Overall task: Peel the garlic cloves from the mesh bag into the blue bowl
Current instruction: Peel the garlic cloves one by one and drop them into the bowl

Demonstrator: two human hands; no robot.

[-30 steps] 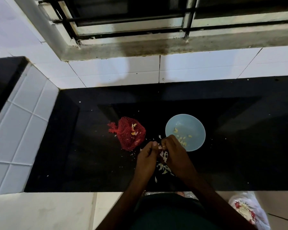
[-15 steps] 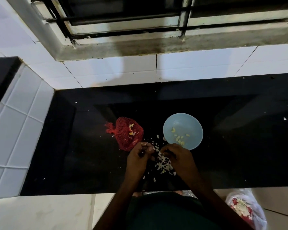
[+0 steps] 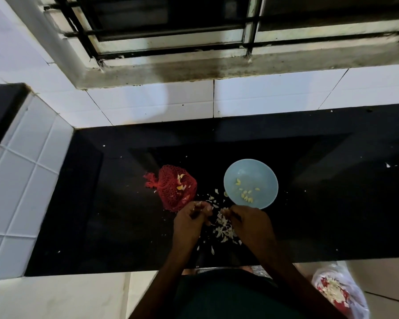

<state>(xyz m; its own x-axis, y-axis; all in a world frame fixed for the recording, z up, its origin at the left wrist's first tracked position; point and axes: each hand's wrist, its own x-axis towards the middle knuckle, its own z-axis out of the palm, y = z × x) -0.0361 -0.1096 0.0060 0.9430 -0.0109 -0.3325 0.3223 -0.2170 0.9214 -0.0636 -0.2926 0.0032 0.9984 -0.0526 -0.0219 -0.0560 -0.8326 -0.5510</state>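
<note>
Head view, looking straight down at a black countertop (image 3: 332, 215) in dim light. A blue bowl (image 3: 260, 172) sits near the middle, and everything here is placed from that bowl. Inside it, toward the person's side, lie a handful of pale yellow peeled garlic cloves (image 3: 247, 197).

Left of the bowl, close but not touching, a red mesh bag (image 3: 171, 194) slumps on the counter, with a few cloves showing through the netting. Between the bowl and the person lies a loose scatter of white papery skins (image 3: 224, 229). The peeling is probably done over that spot so that waste falls clear of the bowl.

The left hand (image 3: 189, 223) hovers in front of the bag. The right hand (image 3: 251, 224) is just in front of the bowl's near rim. The hands are apart, with the skins between them. Both have curled fingers with the tips bunched as if pinching something small, but it cannot be told whether either really holds a clove or a scrap of skin. Having bag and bowl on either side likely keeps each reach short.

Behind the bowl rise a white tiled wall (image 3: 274, 95) and a barred window (image 3: 171, 31). Off the counter's front edge, to the bowl's right, sits a clear plastic bag (image 3: 339, 293) with red and white contents.
</note>
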